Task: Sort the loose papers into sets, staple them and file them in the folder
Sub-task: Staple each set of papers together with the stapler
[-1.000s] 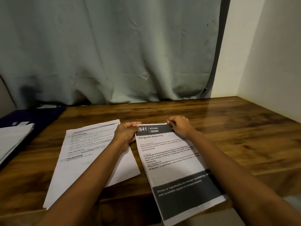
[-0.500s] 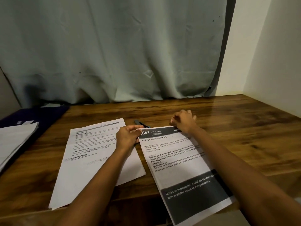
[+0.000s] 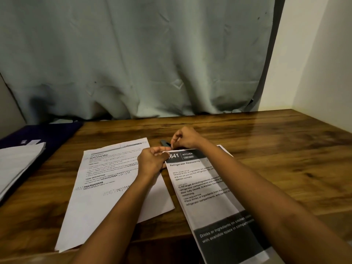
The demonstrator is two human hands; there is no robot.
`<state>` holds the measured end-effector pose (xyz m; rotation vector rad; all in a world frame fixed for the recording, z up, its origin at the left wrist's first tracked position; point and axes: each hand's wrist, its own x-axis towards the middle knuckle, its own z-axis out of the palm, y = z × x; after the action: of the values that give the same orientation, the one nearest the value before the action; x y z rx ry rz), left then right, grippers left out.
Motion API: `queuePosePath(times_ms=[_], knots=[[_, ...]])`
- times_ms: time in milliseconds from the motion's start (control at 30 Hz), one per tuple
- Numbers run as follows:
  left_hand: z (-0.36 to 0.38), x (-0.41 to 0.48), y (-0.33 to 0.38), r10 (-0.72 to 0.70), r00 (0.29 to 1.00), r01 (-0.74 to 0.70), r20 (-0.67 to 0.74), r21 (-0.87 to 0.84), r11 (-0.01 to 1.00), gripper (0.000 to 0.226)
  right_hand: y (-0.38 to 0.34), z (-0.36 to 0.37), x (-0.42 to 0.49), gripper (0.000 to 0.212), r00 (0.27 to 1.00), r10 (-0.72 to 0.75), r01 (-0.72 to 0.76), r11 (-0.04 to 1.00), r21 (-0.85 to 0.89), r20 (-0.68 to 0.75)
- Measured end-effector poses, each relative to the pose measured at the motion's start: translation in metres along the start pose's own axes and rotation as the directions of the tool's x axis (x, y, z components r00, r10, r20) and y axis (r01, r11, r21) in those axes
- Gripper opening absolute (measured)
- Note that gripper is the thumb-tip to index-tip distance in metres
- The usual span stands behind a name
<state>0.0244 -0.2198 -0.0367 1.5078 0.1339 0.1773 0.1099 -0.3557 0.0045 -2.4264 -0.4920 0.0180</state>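
Observation:
A paper set headed "Refrigerator Restocking" (image 3: 205,187) lies at the table's front middle, its lower end hanging over the front edge. My left hand (image 3: 152,161) pinches its top left corner. My right hand (image 3: 187,139) hovers curled over the same corner, fingertips bunched at the paper's top edge; whether they grip anything is unclear. A small dark stapler (image 3: 164,142) lies just beyond the corner, touching or nearly touching those fingertips. Another printed paper set (image 3: 106,187) lies flat to the left.
A dark blue folder (image 3: 49,134) sits at the table's far left with a stack of white papers (image 3: 17,162) on it. A grey-green curtain (image 3: 133,63) hangs behind the wooden table (image 3: 276,149). A white wall closes the right side.
My right hand has left the sheet's top right corner and moved left to the top left corner, beside the stapler. The left hand keeps its pinch on that corner.

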Motion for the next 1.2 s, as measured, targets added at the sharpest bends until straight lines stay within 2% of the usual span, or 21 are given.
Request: queuePosePath(times_ms=[233, 367, 467, 600, 667, 733, 800, 867, 933, 1200], knots=[[0.000, 0.001, -0.001, -0.021, 1.000, 0.021, 0.002, -0.013, 1.000, 0.010, 0.006, -0.007, -0.001, 0.013, 0.994, 0.038, -0.048, 0.993, -0.107, -0.098], [-0.001, 0.001, 0.000, -0.019, 1.000, 0.019, 0.008, -0.018, 1.000, 0.010, 0.001, -0.003, -0.004, 0.030, 0.999, 0.011, -0.017, 0.987, -0.159, -0.042], [-0.003, 0.000, 0.000, -0.023, 0.999, 0.023, 0.024, -0.015, 1.000, 0.010, 0.000, 0.002, -0.005, 0.026, 1.000, 0.031, -0.031, 0.968, -0.250, -0.005], [-0.003, -0.001, 0.000, -0.027, 0.999, 0.027, 0.036, -0.007, 1.000, 0.010, 0.005, 0.000, -0.002, 0.018, 0.996, 0.084, -0.090, 0.970, -0.228, -0.036], [-0.004, -0.001, 0.000, -0.028, 0.999, 0.028, 0.034, -0.008, 1.000, 0.011, 0.007, -0.004, -0.001, 0.018, 0.983, 0.114, -0.128, 0.987, -0.096, -0.145], [-0.004, 0.000, 0.000, -0.027, 0.999, 0.028, 0.030, -0.005, 1.000, 0.011, 0.005, -0.009, -0.008, 0.020, 0.957, 0.170, -0.101, 0.955, 0.278, -0.236], [-0.003, 0.000, -0.001, -0.027, 0.999, 0.027, 0.024, 0.007, 1.000, 0.011, 0.001, -0.012, -0.018, 0.021, 0.956, 0.195, -0.004, 0.757, 0.654, -0.221], [-0.003, 0.000, 0.000, -0.028, 0.999, 0.028, 0.021, 0.007, 1.000, 0.012, 0.001, -0.010, -0.029, 0.022, 0.975, 0.170, 0.032, 0.534, 0.845, -0.144], [-0.002, -0.001, 0.001, -0.030, 0.999, 0.030, 0.023, 0.008, 1.000, 0.012, 0.005, -0.002, -0.036, 0.022, 0.988, 0.126, 0.027, 0.437, 0.899, -0.091], [-0.006, -0.001, 0.005, -0.037, 0.994, 0.032, 0.101, 0.047, 0.998, 0.014, 0.014, 0.015, -0.043, 0.027, 0.993, 0.023, 0.094, 0.456, 0.885, -0.117]])
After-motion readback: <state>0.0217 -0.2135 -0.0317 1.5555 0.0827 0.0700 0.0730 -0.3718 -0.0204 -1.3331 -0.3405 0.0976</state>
